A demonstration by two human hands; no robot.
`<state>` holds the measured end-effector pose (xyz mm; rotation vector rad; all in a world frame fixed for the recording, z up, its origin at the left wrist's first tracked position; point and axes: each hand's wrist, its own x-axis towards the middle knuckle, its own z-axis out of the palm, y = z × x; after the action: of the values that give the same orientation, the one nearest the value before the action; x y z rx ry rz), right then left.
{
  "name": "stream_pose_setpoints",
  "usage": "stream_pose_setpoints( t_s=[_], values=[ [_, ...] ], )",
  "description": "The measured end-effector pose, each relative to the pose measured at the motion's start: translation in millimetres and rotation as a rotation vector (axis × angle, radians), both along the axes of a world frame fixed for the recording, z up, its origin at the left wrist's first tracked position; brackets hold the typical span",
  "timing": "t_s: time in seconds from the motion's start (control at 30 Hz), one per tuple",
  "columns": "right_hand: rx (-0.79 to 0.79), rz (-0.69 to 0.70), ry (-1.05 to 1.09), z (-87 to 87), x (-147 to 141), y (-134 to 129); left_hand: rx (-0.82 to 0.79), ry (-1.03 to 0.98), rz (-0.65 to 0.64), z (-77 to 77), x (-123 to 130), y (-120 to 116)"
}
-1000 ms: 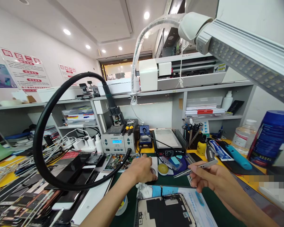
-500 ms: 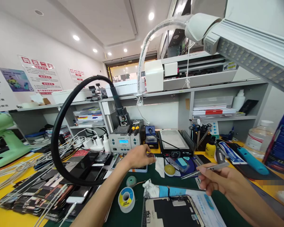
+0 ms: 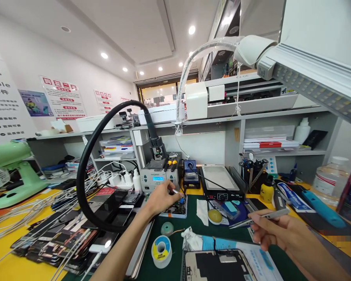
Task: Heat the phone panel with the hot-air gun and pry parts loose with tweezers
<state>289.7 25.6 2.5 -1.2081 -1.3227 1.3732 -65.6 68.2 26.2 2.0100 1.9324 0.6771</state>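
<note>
Metallic grey tweezers (image 3: 276, 213) lie in the grasp of the right hand (image 3: 276, 228), their tips pointing left, near a round yellow pot (image 3: 215, 216). Over the tray of small parts (image 3: 175, 215), the left hand (image 3: 160, 201) pinches what looks like a small pale piece (image 3: 176, 191), too small to identify. Nearer the person, a dark-backed panel (image 3: 219, 269) rests on a blue-and-white sheet (image 3: 253, 253), with a solder spool (image 3: 160, 251) to its left on the green mat (image 3: 175, 269). A loose pinch could drop the pale piece among the crowded parts, where it would be hard to pick out; the left wrist might catch the black hose (image 3: 81, 183) looping close by; and the tweezers' fine tips, if lowered carelessly, could scratch the exposed panel.
</note>
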Motion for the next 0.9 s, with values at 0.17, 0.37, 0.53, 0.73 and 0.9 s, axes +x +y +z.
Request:
stream_pose_setpoints(
  t_s=[0.17, 0.37, 0.53, 0.73, 0.9],
  values=[
    [-0.020, -0.007, -0.004, -0.4, -0.6, 3.2, 0.008, 0.009, 0.023, 4.7, -0.2, -5.8],
    [-0.025, -0.010, -0.001, -1.6, 1.1, 2.3, -0.008, 0.034, -0.088, 22.7, 13.4, -20.7],
    [-0.018, -0.023, 0.001, -0.7, 0.0, 1.0, -0.167, 0.192, -0.310, 37.0, 37.9, -21.6],
    [-0.005, -0.013, 0.028, -0.8, 1.7, 4.9, -0.407, 0.430, -0.332, 37.2, 84.3, -6.9],
    [0.066, -0.088, -0.007, -10.2, 4.3, 11.3, -0.431, 0.428, -0.314, 30.9, 96.5, -7.6]
  ],
)
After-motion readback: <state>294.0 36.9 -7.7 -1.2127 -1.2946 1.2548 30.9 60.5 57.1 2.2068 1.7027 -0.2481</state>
